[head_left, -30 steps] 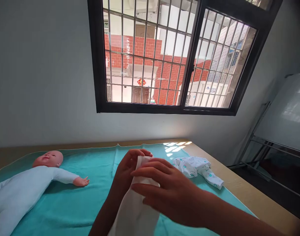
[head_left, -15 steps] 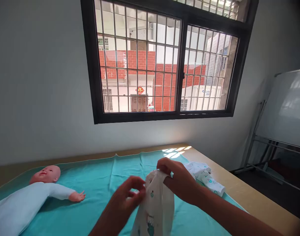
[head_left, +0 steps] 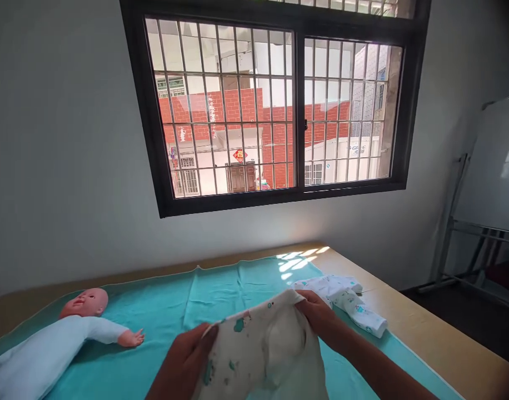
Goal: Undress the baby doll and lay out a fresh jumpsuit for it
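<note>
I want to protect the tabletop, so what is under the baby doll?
The baby doll lies on its back on a teal cloth spread over the wooden table. The cloth covers the tabletop beneath the doll, so the surface there cannot be seen.

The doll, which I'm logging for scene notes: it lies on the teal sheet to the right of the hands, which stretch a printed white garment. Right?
Not quite: the head view shows the doll left of the left hand and right hand. They do stretch the printed garment above the teal sheet.

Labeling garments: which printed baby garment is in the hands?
The printed garment stretched between left hand and right hand; the other printed garment lies crumpled on the teal sheet.
</note>
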Action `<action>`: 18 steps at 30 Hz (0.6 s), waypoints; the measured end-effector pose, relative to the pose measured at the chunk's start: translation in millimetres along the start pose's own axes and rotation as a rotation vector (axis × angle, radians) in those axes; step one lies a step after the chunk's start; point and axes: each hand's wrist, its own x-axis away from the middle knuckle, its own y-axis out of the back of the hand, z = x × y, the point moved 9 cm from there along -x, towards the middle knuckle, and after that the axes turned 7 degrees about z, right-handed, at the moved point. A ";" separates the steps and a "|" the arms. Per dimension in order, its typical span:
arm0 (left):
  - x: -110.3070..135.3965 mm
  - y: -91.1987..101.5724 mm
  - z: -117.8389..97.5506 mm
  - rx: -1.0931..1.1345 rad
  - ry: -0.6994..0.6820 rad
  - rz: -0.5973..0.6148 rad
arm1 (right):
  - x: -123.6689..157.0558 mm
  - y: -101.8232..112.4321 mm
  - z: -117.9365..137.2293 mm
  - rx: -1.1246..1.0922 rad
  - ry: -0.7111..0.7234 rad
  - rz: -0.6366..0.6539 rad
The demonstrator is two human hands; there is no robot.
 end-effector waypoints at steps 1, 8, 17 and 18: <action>-0.2 10.0 -7.1 -0.012 0.001 -0.017 | 4.4 3.0 3.2 0.044 0.011 0.025; 10.4 9.4 4.1 0.355 0.187 0.070 | 30.0 8.1 26.3 -0.208 -0.014 0.055; 0.7 -11.4 108.0 -0.072 0.216 0.094 | 5.4 -52.4 -85.2 -0.245 -0.170 0.306; 1.8 -5.9 112.7 -0.245 0.187 0.032 | 1.6 -46.9 -105.2 -0.110 -0.173 0.227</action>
